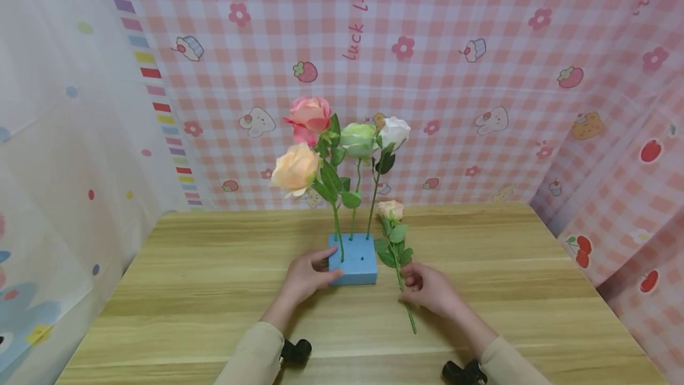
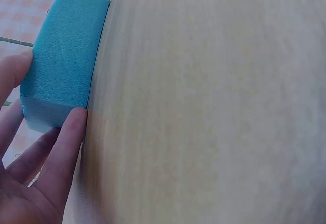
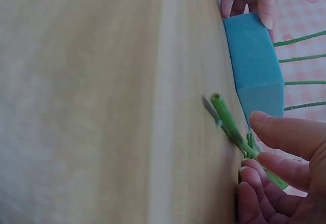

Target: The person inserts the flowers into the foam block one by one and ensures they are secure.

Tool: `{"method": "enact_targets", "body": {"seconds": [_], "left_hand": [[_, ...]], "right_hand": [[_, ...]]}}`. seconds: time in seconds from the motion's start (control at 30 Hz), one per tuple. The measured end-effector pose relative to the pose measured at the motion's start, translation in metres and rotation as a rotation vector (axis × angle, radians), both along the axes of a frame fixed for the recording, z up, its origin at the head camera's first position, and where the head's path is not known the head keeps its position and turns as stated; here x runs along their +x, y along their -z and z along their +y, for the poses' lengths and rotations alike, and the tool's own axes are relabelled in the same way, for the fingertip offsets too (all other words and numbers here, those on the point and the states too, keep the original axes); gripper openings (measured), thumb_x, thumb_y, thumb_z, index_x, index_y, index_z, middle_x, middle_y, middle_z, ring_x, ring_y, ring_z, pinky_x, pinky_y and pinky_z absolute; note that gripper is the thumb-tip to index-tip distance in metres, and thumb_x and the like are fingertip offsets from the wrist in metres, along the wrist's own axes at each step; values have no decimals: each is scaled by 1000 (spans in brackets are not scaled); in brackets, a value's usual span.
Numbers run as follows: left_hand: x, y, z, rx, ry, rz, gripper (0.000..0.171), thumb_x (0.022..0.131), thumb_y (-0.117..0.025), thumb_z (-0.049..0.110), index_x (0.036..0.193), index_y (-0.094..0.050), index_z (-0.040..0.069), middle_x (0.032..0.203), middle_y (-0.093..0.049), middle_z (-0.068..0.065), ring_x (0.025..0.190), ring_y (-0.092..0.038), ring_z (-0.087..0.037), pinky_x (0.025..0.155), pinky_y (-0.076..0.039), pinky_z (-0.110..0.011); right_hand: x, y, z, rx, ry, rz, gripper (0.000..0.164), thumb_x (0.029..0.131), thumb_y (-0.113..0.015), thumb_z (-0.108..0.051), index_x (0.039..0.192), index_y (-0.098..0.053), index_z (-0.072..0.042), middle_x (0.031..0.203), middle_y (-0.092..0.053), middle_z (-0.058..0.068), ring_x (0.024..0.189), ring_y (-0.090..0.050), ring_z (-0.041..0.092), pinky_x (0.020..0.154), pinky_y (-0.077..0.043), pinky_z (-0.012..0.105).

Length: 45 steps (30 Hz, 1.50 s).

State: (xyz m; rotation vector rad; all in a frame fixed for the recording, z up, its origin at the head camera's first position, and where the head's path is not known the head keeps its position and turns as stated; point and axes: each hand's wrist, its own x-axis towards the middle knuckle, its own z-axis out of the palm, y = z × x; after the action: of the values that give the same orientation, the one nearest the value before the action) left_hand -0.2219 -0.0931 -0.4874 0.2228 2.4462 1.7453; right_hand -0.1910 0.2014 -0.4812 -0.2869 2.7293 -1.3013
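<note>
My left hand (image 1: 307,278) grips the left end of a light blue block (image 1: 359,278), its thumb at the front and its fingers spread along the side. In the block stand a pink rose (image 1: 311,114), a large peach rose (image 1: 294,168), a green rose (image 1: 359,139) and a white rose (image 1: 395,132). A dark spot shows on the block's top at the front right. Right of the block, a smaller peach rose (image 1: 391,211) lies on the table. Along its stem (image 3: 226,117) are the fingertips of my right hand (image 1: 430,290), with thumb and index finger apart.
The wooden table (image 1: 214,290) reaches to a pink checked cloth (image 1: 438,94) hanging behind it. A pale spotted curtain (image 1: 80,123) hangs at the left. A black wrist mount (image 1: 296,352) sits by the left sleeve, and another (image 1: 464,372) by the right.
</note>
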Motion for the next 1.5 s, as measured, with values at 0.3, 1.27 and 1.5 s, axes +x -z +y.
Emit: {"method": "enact_targets", "body": {"seconds": [0.3, 1.27, 1.5], "left_hand": [[2, -1, -1, -15, -3, 8, 58, 81, -84, 24, 135, -64, 17, 131, -57, -22, 85, -67, -20, 65, -59, -31], [0, 2, 0, 0, -1, 3, 58, 81, -84, 24, 135, -63, 17, 131, -57, -23, 79, -68, -19, 64, -60, -32], [-1, 3, 0, -2, -5, 6, 58, 81, -84, 24, 135, -64, 17, 131, -56, -24, 78, -68, -18, 64, -60, -31]], "right_hand": [[4, 8, -4, 70, -10, 97, 49, 75, -85, -3, 119, -65, 6, 83, -60, -2, 73, -55, 13, 64, -49, 24], [4, 4, -3, -44, 127, -14, 38, 78, -76, 4, 115, -67, 5, 84, -65, 2, 75, -60, 14, 64, -52, 27], [-1, 4, 2, -184, 118, -139, 39, 80, -74, 7, 117, -63, 10, 84, -64, 7, 70, -60, 16, 57, -56, 30]]}}
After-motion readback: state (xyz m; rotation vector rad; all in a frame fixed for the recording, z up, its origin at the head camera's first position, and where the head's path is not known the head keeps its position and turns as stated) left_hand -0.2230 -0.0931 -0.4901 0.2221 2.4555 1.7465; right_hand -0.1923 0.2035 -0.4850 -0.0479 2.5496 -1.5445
